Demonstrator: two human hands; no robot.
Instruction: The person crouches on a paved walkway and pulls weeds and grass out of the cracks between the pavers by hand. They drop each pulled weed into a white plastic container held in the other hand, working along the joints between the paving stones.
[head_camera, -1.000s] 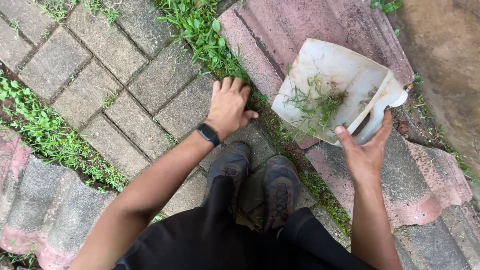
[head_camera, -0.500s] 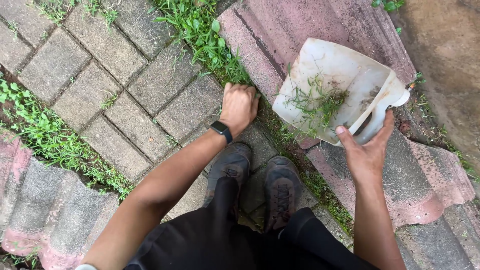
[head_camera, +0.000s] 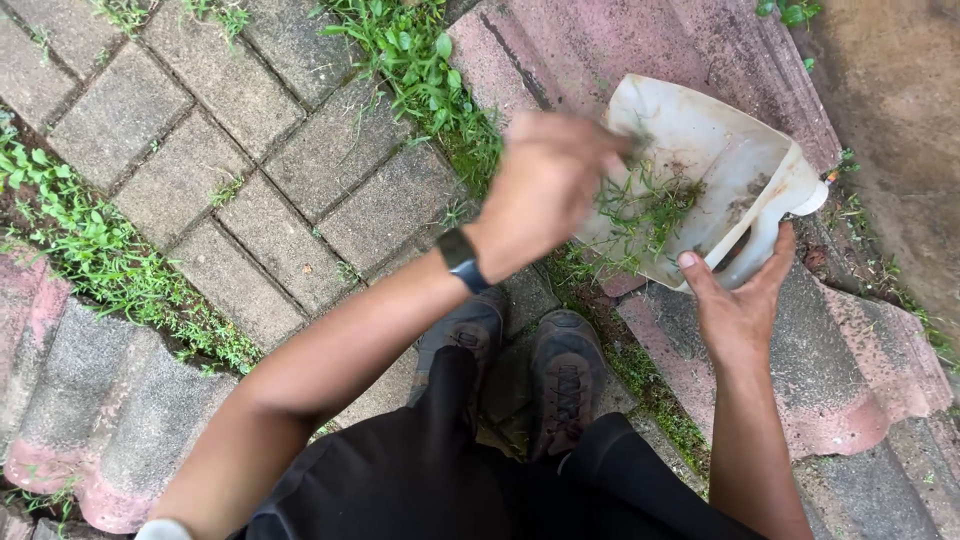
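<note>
My right hand (head_camera: 742, 305) grips the handle of a white cut-open plastic jug (head_camera: 710, 155) used as a scoop, tilted over the reddish concrete slab (head_camera: 590, 50). Pulled grass and weeds (head_camera: 650, 205) lie inside it. My left hand (head_camera: 545, 185), blurred from moving, is at the jug's open mouth with its fingers closed around a small tuft of grass. A dark band sits on my left wrist (head_camera: 460, 260). My dark shoes (head_camera: 520, 360) stand on the pavers below.
Grey brick pavers (head_camera: 220, 160) cover the ground at left, with weeds (head_camera: 420, 60) growing along the slab's edge and grass (head_camera: 90, 250) at the far left. Curved reddish kerb blocks (head_camera: 90, 410) lie at lower left. Bare soil (head_camera: 900, 120) is at the right.
My left hand has lifted from the weeds in the paver joint and swung right to the jug's mouth. My right hand has kept hold of the jug.
</note>
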